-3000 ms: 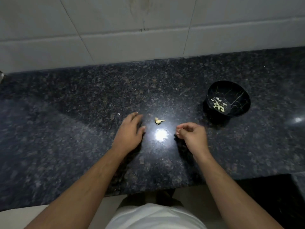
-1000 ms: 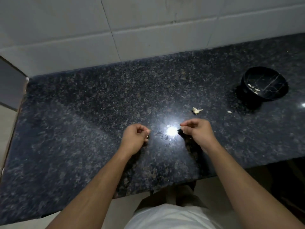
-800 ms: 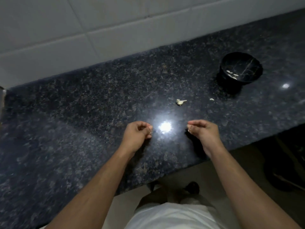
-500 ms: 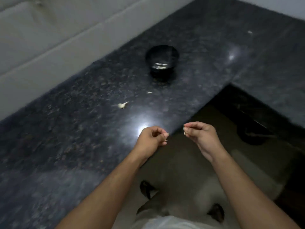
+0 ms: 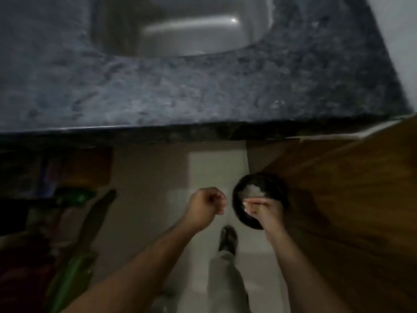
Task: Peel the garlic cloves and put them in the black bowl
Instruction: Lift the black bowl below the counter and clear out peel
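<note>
Both hands are off the table and over the floor: the left hand is fisted, contents unseen, while the right hand pinches a pale scrap above a round dark bin, and with the black bowl out of view, a peeled clove could be binned.

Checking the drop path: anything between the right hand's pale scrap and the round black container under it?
Nothing visible. The right hand pinches the pale scrap right over the round black container, above its open mouth; the left hand is off to its side. Frame is blurred.
</note>
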